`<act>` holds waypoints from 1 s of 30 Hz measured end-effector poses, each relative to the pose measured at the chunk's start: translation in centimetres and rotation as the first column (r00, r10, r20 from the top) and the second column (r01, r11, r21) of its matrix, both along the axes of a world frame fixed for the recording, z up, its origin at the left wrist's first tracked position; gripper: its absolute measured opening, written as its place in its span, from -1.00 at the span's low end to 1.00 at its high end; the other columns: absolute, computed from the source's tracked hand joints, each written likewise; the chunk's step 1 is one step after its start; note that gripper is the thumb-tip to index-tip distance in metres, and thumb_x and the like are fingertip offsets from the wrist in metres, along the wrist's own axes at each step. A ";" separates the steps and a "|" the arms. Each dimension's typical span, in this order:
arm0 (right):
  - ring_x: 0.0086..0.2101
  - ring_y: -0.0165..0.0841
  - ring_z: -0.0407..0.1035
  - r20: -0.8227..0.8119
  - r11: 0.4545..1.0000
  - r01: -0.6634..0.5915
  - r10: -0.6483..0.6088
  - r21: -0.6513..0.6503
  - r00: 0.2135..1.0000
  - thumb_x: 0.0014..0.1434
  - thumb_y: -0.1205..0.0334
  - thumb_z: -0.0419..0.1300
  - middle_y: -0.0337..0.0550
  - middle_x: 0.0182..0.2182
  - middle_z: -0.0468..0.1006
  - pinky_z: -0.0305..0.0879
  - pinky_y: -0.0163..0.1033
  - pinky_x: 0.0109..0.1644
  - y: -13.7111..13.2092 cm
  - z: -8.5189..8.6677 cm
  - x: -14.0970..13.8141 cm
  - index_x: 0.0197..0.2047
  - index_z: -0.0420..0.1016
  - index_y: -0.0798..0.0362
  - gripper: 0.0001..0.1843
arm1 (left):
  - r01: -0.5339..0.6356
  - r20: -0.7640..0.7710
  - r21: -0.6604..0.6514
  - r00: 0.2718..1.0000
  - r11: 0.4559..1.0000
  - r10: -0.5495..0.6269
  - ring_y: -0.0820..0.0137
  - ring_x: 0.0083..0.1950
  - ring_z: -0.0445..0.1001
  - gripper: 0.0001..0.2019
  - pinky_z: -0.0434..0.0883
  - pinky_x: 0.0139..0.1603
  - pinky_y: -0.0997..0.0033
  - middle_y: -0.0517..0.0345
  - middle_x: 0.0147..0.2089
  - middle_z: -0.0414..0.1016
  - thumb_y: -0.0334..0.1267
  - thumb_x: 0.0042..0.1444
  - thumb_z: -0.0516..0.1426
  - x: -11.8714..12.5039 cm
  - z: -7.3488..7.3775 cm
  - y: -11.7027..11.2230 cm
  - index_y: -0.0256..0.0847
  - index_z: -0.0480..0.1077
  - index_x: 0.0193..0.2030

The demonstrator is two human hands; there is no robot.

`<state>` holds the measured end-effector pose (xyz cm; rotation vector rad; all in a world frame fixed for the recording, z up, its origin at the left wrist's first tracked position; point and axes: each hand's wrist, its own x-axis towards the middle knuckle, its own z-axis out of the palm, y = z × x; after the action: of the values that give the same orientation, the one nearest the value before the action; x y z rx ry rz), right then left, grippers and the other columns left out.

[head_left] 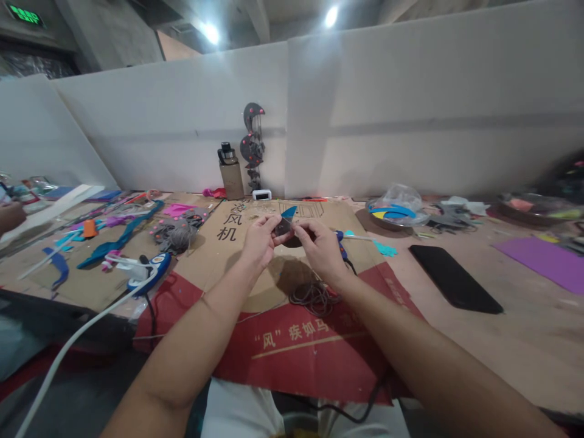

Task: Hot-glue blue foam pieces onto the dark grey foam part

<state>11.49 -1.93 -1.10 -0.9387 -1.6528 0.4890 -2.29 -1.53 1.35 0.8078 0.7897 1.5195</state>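
Note:
My left hand (260,240) and my right hand (319,246) meet above the cardboard sheet (274,340), both pinching a small dark craft piece (283,227) between them. A blue pointed tip (289,212) sticks up from that piece. Fingers of both hands are curled closed around it. Just below my right hand lies a coil of dark cord (314,298). A blue-handled glue gun (342,243) lies right of my right hand.
A black phone (454,278) lies flat at the right. A bottle (231,171) and a dark hanging ornament (252,146) stand against the white partition. A power strip (148,272) with white cable and coloured foam scraps cover the left. A purple sheet (542,261) lies far right.

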 end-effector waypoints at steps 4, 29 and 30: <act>-0.14 -0.23 0.39 0.156 0.998 0.032 -0.039 0.047 0.987 0.31 0.04 0.01 -0.05 -0.23 0.55 0.27 -0.09 -0.01 -0.1 0.5 1.5 -0.27 0.52 0.03 -0.66 | -0.024 -0.012 -0.022 1.000 0.999 0.024 0.39 -0.32 0.57 -0.93 0.55 -0.08 0.17 0.12 -0.42 0.52 -0.36 0.06 0.19 -0.5 0.1 0.5 -0.27 0.35 -0.38; -0.59 -0.51 0.27 -0.381 0.707 -0.134 -0.203 -0.694 0.902 -0.13 0.40 0.17 -0.33 -0.57 0.35 0.32 -0.37 -0.51 2.5 1.0 5.1 -0.44 0.30 0.05 -0.86 | -0.137 -0.018 -0.090 0.991 0.987 0.136 0.33 -0.37 0.59 -0.95 0.55 -0.33 0.34 0.00 -0.40 0.56 -0.40 0.12 0.12 -2.4 -1.1 2.4 -0.28 0.33 -0.37; -0.58 -0.51 0.27 -0.440 0.728 -0.179 -0.184 -0.662 0.879 -0.16 0.40 0.17 -0.35 -0.57 0.34 0.37 -0.35 -0.46 2.2 1.2 4.8 -0.43 0.28 0.04 -0.83 | -0.139 -0.014 -0.094 0.990 0.986 0.138 0.33 -0.37 0.59 -0.95 0.55 -0.34 0.34 0.00 -0.40 0.56 -0.40 0.12 0.12 -2.4 -1.2 2.4 -0.28 0.34 -0.36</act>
<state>16.27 0.30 0.12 -1.2244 -0.9901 1.2943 -4.72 0.92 0.14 0.7002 0.9331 1.5894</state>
